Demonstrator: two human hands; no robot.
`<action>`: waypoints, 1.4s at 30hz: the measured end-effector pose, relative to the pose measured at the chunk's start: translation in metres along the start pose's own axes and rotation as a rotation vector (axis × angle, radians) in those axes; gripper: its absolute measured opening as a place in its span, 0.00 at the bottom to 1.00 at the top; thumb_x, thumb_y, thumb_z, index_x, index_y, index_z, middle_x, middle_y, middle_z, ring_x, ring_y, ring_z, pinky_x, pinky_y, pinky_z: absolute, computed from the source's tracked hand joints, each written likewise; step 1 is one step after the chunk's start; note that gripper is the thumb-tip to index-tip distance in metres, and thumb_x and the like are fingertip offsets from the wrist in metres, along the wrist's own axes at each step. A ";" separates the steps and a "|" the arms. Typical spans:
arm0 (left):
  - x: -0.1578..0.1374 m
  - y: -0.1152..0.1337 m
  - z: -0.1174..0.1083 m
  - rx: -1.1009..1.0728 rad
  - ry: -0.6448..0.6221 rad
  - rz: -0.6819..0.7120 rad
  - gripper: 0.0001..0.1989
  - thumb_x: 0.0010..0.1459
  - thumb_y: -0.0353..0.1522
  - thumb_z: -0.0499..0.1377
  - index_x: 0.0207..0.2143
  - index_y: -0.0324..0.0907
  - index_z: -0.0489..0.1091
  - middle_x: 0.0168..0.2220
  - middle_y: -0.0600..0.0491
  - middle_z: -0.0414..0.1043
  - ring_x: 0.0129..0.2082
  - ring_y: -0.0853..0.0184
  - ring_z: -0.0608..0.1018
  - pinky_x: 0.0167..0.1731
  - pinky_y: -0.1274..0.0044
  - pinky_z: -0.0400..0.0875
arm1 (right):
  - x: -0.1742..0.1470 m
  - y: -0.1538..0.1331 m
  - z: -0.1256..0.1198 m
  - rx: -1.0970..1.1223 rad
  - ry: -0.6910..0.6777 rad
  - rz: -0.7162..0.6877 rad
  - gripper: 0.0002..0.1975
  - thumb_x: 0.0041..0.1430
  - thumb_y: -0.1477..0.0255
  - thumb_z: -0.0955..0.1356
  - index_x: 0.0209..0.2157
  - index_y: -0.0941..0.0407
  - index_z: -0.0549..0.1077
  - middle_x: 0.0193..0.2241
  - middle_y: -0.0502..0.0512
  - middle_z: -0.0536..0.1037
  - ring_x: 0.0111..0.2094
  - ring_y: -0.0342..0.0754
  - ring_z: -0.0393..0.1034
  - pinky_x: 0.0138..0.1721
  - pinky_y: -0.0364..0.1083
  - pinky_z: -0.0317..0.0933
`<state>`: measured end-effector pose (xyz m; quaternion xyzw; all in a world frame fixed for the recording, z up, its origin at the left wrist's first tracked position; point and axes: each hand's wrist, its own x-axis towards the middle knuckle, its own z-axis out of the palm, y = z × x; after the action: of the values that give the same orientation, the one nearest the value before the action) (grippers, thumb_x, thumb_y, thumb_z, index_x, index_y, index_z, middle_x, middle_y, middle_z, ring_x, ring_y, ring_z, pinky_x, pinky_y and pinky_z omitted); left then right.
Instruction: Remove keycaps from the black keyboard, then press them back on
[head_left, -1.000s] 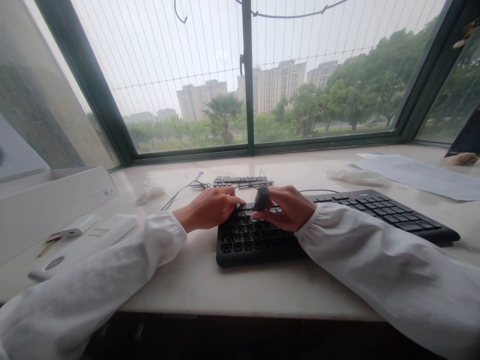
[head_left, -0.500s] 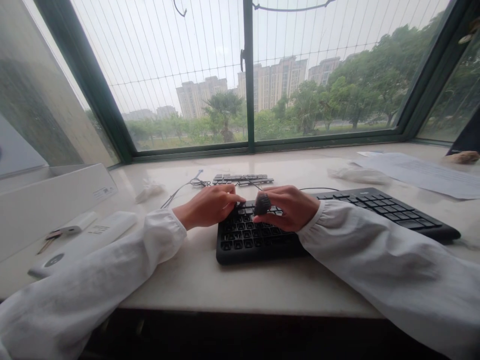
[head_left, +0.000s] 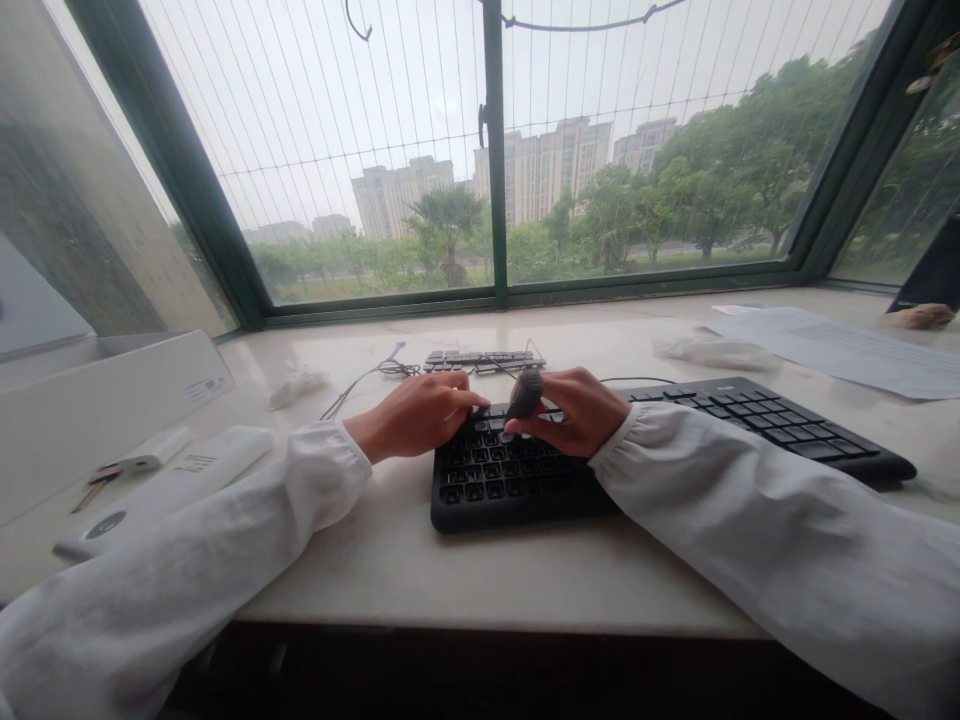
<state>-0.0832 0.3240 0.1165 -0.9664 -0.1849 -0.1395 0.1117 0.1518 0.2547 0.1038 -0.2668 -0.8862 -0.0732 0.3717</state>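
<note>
A black keyboard (head_left: 525,507) lies on the pale ledge. Bare switch sockets show over much of its left part, while its right end carries keycaps. My right hand (head_left: 581,410) pinches a dark, ridged keycap puller (head_left: 526,395) between thumb and fingers, above the upper key rows. Thin wire sticks up behind the puller's grip. At the keyboard's upper left corner, my left hand (head_left: 420,410) is curled, its index finger reaching to the top key row; whatever its thumb and other fingers hold is hidden. Loose keycaps (head_left: 450,360) stand in rows just behind the keyboard.
A coiled cable (head_left: 397,368) and a crumpled clear bag (head_left: 298,384) are behind my left hand. On the left lie a white box (head_left: 150,390), a white device (head_left: 195,470) and a key (head_left: 97,487). Another clear bag (head_left: 712,350) and paper sheets (head_left: 847,350) lie back right.
My right hand has tilted the keycap puller, its grip now leaning up and to the right. My left hand has stayed at the keyboard's corner.
</note>
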 end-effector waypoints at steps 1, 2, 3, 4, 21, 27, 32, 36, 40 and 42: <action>0.000 0.000 0.000 -0.002 0.003 0.005 0.19 0.62 0.26 0.50 0.50 0.48 0.73 0.38 0.51 0.72 0.31 0.70 0.73 0.31 0.77 0.67 | 0.001 0.000 -0.001 0.000 0.000 0.018 0.12 0.61 0.62 0.68 0.33 0.58 0.70 0.22 0.48 0.71 0.22 0.39 0.64 0.24 0.39 0.59; 0.000 0.000 0.001 -0.005 0.007 0.010 0.19 0.62 0.26 0.50 0.50 0.48 0.73 0.38 0.51 0.72 0.31 0.70 0.73 0.31 0.77 0.67 | 0.001 0.000 -0.002 0.000 -0.007 0.034 0.13 0.61 0.62 0.67 0.33 0.58 0.70 0.22 0.48 0.71 0.21 0.39 0.64 0.24 0.39 0.59; 0.000 0.000 0.001 -0.007 0.010 0.013 0.19 0.62 0.25 0.50 0.50 0.47 0.73 0.38 0.51 0.72 0.31 0.70 0.73 0.31 0.77 0.66 | 0.002 0.001 -0.002 0.003 -0.020 0.050 0.13 0.61 0.62 0.67 0.33 0.59 0.70 0.23 0.49 0.72 0.22 0.39 0.65 0.25 0.39 0.59; 0.000 0.000 0.001 -0.009 0.012 0.012 0.19 0.62 0.25 0.50 0.50 0.47 0.73 0.38 0.51 0.72 0.31 0.70 0.73 0.31 0.77 0.66 | 0.002 0.001 -0.003 0.005 -0.038 0.066 0.14 0.61 0.61 0.67 0.33 0.59 0.70 0.24 0.50 0.73 0.22 0.40 0.67 0.25 0.40 0.60; 0.000 0.000 0.000 -0.016 0.017 0.010 0.19 0.62 0.26 0.49 0.49 0.48 0.74 0.36 0.52 0.71 0.31 0.70 0.73 0.29 0.77 0.64 | 0.006 -0.011 -0.005 0.241 -0.165 0.239 0.09 0.61 0.68 0.65 0.40 0.58 0.71 0.33 0.55 0.79 0.34 0.47 0.76 0.36 0.44 0.67; 0.000 0.001 -0.001 -0.019 0.015 0.004 0.18 0.62 0.26 0.49 0.48 0.48 0.74 0.35 0.52 0.71 0.31 0.70 0.72 0.29 0.77 0.65 | 0.010 -0.016 -0.010 0.227 -0.193 0.224 0.08 0.61 0.70 0.65 0.40 0.58 0.71 0.33 0.56 0.79 0.36 0.48 0.76 0.38 0.45 0.68; 0.000 0.000 0.000 -0.017 0.009 0.008 0.19 0.63 0.26 0.49 0.49 0.49 0.73 0.36 0.52 0.70 0.30 0.70 0.72 0.29 0.77 0.64 | 0.013 -0.017 -0.019 0.175 -0.200 0.188 0.08 0.61 0.72 0.65 0.40 0.59 0.71 0.34 0.57 0.79 0.34 0.48 0.76 0.38 0.45 0.68; 0.000 0.001 0.000 -0.008 0.007 0.001 0.19 0.62 0.26 0.49 0.49 0.48 0.74 0.36 0.52 0.71 0.31 0.70 0.72 0.30 0.77 0.65 | 0.012 -0.015 -0.019 0.133 -0.241 0.170 0.08 0.61 0.72 0.65 0.40 0.59 0.71 0.33 0.57 0.79 0.33 0.48 0.75 0.37 0.45 0.67; 0.000 0.000 0.000 -0.003 0.005 0.003 0.18 0.63 0.26 0.49 0.49 0.47 0.73 0.37 0.52 0.71 0.31 0.70 0.72 0.30 0.77 0.66 | 0.012 -0.016 -0.019 0.112 -0.257 0.167 0.08 0.61 0.71 0.64 0.40 0.59 0.71 0.32 0.58 0.79 0.33 0.48 0.75 0.36 0.46 0.67; 0.000 0.000 0.001 -0.003 0.011 0.009 0.18 0.63 0.27 0.49 0.49 0.47 0.74 0.37 0.52 0.71 0.32 0.70 0.73 0.30 0.77 0.66 | 0.013 -0.017 -0.018 0.103 -0.271 0.171 0.09 0.61 0.70 0.64 0.40 0.60 0.70 0.32 0.59 0.79 0.33 0.49 0.75 0.35 0.46 0.67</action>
<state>-0.0831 0.3242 0.1160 -0.9665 -0.1800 -0.1445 0.1120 0.1468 0.2396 0.1268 -0.3292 -0.9048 0.0411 0.2668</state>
